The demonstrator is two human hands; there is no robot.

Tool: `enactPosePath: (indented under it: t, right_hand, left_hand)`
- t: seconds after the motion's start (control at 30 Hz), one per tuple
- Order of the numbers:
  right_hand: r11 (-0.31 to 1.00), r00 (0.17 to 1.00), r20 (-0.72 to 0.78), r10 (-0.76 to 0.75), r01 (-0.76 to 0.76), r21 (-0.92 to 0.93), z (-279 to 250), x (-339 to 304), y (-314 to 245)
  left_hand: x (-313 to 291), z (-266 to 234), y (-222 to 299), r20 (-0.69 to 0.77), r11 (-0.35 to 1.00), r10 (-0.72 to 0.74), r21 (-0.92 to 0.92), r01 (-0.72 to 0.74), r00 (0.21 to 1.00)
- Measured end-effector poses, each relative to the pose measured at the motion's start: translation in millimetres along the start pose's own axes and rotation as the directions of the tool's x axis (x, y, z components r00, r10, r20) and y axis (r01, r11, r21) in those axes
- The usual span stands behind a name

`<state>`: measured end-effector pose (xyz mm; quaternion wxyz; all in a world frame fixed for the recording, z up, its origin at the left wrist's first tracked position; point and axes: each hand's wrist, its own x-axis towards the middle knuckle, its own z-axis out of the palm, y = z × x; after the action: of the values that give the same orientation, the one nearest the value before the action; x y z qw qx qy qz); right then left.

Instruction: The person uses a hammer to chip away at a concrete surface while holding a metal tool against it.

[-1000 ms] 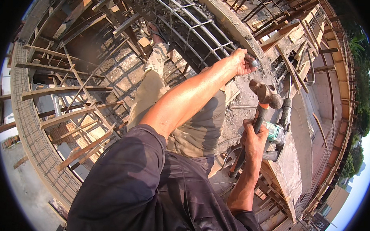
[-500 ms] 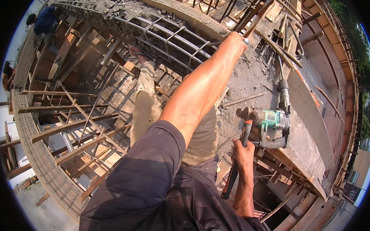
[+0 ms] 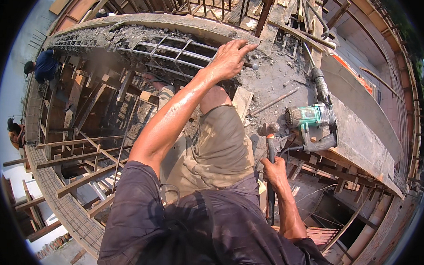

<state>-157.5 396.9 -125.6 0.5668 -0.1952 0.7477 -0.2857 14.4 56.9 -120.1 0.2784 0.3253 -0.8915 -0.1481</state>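
Note:
My right hand point(image 3: 274, 171) is wrapped round the dark handle of a hammer point(image 3: 270, 146), held upright with its worn steel head on top. My left arm reaches far forward. My left hand point(image 3: 231, 59), its fingers stretched out, is over the end of the exposed rebar cage point(image 3: 182, 52), close to the wooden form board's edge. Just beside its palm, a short steel bar with a blunt round end point(image 3: 253, 66) sticks out; whether the hand touches it I cannot tell. A green and grey power hammer point(image 3: 310, 117) lies on the concrete to the right, its bit pointing away.
A loose steel rod point(image 3: 274, 102) and rubble lie on the concrete in front of me. Timber props point(image 3: 80, 149) cross an open drop at the left. Another person in a dark blue top point(image 3: 47, 67) is at the far left. Upright rebars point(image 3: 221, 4) stand beyond the form board.
My left hand has let go of the upright piece beyond the beam and come back left, its fingers opening. The hammer has shifted slightly down and left, still in my right hand.

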Motion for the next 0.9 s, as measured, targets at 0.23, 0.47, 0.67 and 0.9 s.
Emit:
enactPosePath:
  t: [0.23,0.47,0.67,0.9]
  right_hand:
    - [0.989,0.998,-0.038,-0.042,0.037,-0.142,6.0,3.6,29.6]
    - [0.997,0.999,-0.025,0.038,-0.039,-0.067,-3.3,0.9,29.3]
    - [0.994,0.995,-0.055,0.086,-0.089,-0.058,-8.0,15.2,39.8]
    - [0.946,0.992,-0.035,-0.125,0.108,-0.307,-6.2,17.4,12.6]
  left_hand:
    - [-8.1,58.1,24.0,0.155,0.971,0.186,-0.182,-0.158,0.970]
    - [41.6,13.3,9.8,0.016,0.991,-0.016,-0.135,0.018,1.000]
    - [-6.6,-36.0,44.3,-0.100,0.962,0.191,-0.180,-0.207,0.976]
    - [-0.3,-143.5,7.0,-0.344,0.872,-0.165,-0.489,-0.026,0.924]
